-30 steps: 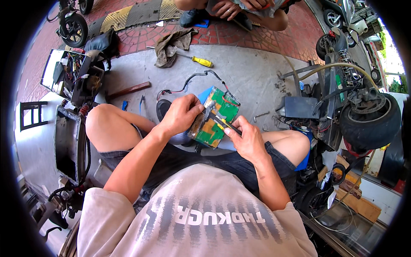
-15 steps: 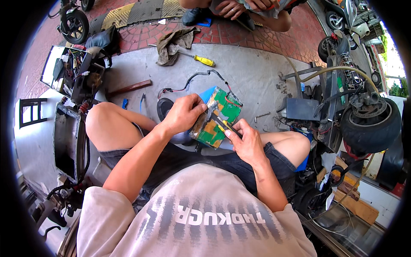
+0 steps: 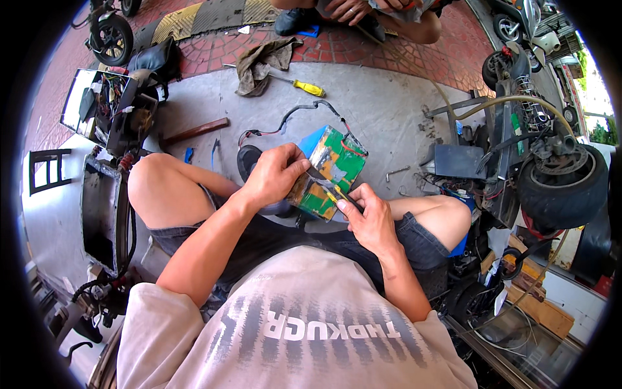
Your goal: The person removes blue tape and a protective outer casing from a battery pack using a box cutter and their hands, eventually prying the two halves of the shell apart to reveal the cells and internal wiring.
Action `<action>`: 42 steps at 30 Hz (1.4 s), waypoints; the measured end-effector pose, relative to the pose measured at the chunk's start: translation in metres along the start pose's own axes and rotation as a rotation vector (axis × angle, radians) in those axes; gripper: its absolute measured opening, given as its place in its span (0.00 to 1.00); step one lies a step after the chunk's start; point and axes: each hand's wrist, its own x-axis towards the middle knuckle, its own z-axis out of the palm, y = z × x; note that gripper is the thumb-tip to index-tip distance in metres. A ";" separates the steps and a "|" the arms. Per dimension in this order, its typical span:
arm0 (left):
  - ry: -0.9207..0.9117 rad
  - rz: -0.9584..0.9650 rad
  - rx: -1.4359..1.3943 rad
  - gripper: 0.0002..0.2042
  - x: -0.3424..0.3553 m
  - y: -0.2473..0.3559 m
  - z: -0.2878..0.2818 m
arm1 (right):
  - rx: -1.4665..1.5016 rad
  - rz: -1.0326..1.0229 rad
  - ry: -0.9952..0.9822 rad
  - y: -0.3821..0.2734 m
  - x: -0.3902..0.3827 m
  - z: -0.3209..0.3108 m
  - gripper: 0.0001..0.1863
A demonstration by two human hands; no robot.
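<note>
Between my knees is a block-shaped battery pack [image 3: 346, 164], its upper face green with tan and grey patches and a blue wrap along its far left side. A black-and-red cable [image 3: 285, 117] loops from its far end. My left hand [image 3: 280, 170] is closed at the pack's left edge, thumb and fingers pinched there; whether a strip of wrap is between them is hidden. In my right hand [image 3: 371, 219] is a black-and-yellow utility knife [image 3: 333, 192], lying slanted across the pack's face. Its tip points toward my left fingers.
On the grey floor sheet lie a yellow-handled screwdriver [image 3: 308, 88], a rag [image 3: 262, 65], a wooden-handled hammer [image 3: 196, 131] and a small wrench [image 3: 398, 174]. A scooter wheel [image 3: 561, 188] stands right, an opened housing with wires [image 3: 110, 100] left. Another person's hands [image 3: 350, 11] are at the top.
My right hand and the knife have shifted slightly left across the pack, closer to my left fingers. The pack has tilted a little; my left hand has barely moved.
</note>
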 end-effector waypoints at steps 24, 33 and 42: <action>0.085 0.135 0.412 0.36 -0.031 0.028 0.010 | 0.337 0.222 -0.042 0.008 -0.013 0.010 0.14; -0.001 0.157 0.560 0.15 -0.038 0.029 0.007 | 0.564 0.266 0.169 0.025 -0.009 -0.018 0.18; 0.366 0.071 0.573 0.26 0.017 0.005 -0.075 | 0.696 0.231 0.194 0.026 -0.005 -0.015 0.19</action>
